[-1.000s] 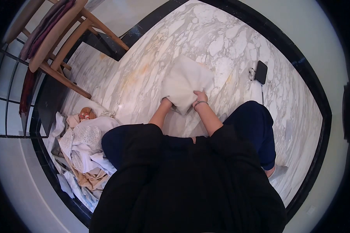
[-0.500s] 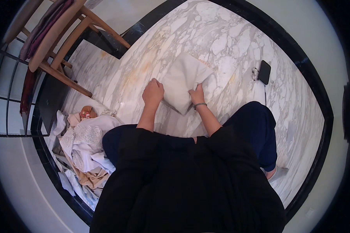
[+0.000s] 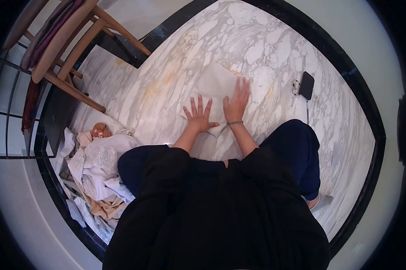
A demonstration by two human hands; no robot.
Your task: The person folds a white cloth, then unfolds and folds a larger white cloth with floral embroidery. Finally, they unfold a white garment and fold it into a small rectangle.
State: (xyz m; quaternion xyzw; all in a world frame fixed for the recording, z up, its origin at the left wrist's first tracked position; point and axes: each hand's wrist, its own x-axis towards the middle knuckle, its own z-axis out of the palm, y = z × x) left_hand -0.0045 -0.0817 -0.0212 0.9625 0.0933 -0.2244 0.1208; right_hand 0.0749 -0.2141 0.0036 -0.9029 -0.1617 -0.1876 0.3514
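A pale beige folded cloth (image 3: 214, 81) with a decorated far edge lies on the marble floor in front of my crossed legs. My left hand (image 3: 199, 117) rests on its near left part, palm down with the fingers spread wide. Over its right side is my right hand (image 3: 237, 101), fingers stretched out and slightly blurred by motion. A thin band circles the right wrist. Part of the cloth is hidden beneath both hands.
Heaped by my left knee are white and beige clothes (image 3: 97, 164), with a brown sandal-like item (image 3: 101, 130) at the top. A wooden chair (image 3: 77, 96) stands at upper left beside a black wire rack (image 3: 7, 114). A dark phone (image 3: 307, 85) sits on a stand at right.
Both hands have let go of the cloth's edges and now lie opened out over it. The cloth, raised and bunched before, has come down flatter on the floor.
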